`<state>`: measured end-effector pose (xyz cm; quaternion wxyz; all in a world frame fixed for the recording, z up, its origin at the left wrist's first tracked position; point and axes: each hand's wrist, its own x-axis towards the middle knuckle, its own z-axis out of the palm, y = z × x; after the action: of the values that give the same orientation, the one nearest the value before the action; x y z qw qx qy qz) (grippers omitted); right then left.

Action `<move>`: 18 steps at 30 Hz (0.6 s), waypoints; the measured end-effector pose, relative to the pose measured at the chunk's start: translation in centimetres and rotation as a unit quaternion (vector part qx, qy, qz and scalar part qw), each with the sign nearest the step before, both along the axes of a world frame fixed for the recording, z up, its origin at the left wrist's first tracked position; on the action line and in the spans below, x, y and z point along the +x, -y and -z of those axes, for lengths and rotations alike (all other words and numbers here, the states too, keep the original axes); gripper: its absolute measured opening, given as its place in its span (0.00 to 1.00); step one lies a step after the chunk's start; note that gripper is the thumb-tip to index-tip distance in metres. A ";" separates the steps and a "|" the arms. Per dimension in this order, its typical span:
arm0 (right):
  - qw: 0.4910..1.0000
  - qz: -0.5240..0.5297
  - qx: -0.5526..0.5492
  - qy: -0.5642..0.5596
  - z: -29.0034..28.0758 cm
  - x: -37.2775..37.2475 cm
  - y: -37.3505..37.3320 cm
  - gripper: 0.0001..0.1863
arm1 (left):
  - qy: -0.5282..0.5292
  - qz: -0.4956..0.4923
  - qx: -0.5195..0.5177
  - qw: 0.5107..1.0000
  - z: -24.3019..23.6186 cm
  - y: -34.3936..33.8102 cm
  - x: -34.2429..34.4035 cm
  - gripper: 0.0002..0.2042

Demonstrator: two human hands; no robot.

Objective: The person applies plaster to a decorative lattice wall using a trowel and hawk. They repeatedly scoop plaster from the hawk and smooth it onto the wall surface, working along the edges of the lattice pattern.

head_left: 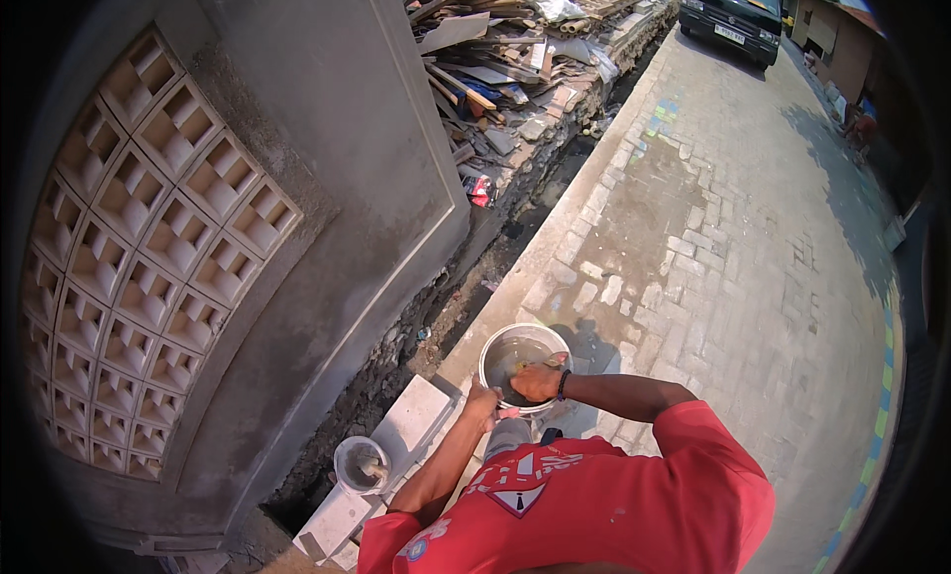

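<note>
In front of me stands a white bucket point(487, 349) with murky grey-brown liquid in it. At its near left side, my left hand point(481, 405) grips the rim. My right hand point(536, 382) reaches inside, its fingers closed near the liquid; a small yellowish patch shows beside them, too little to name. A dark band circles the right wrist. Left of my left forearm, a smaller whitish pail point(347, 468) with a greyish lump inside rests by pale blocks point(414, 416).
An open drain point(540, 203) runs between the paved lane point(753, 247) and a grey wall point(327, 128) with patterned vent blocks point(129, 247). Rubble and scrap wood point(505, 69) lie beyond the wall. A dark vehicle point(731, 19) stands at the far end.
</note>
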<state>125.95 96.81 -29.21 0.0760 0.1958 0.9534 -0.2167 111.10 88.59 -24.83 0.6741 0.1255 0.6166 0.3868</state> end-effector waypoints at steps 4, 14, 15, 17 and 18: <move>0.999 -0.031 0.007 0.041 1.4 -1.1 -7.3 0.10 | 0.000 0.033 0.028 0.999 1.4 -7.7 -0.9 0.31; 0.999 -0.043 0.001 0.022 -0.9 -5.6 -23.9 0.10 | -0.025 0.008 0.051 0.998 0.7 -23.4 -5.1 0.34; 0.999 -0.049 0.009 0.006 -0.4 -6.2 -25.6 0.10 | -0.028 -0.002 0.058 0.998 -0.1 -24.6 -5.4 0.34; 0.998 -0.062 0.010 -0.023 0.1 -7.2 -28.8 0.11 | -0.031 -0.022 0.060 0.997 -1.1 -26.9 -6.0 0.33; 0.995 -0.067 0.001 -0.076 0.0 -7.6 -30.2 0.11 | -0.038 -0.037 0.044 0.998 -0.8 -28.2 -6.3 0.31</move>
<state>118.40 127.04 -29.23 0.0173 0.1148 0.9675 -0.2246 104.78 116.74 -24.03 0.6292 0.1466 0.6284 0.4333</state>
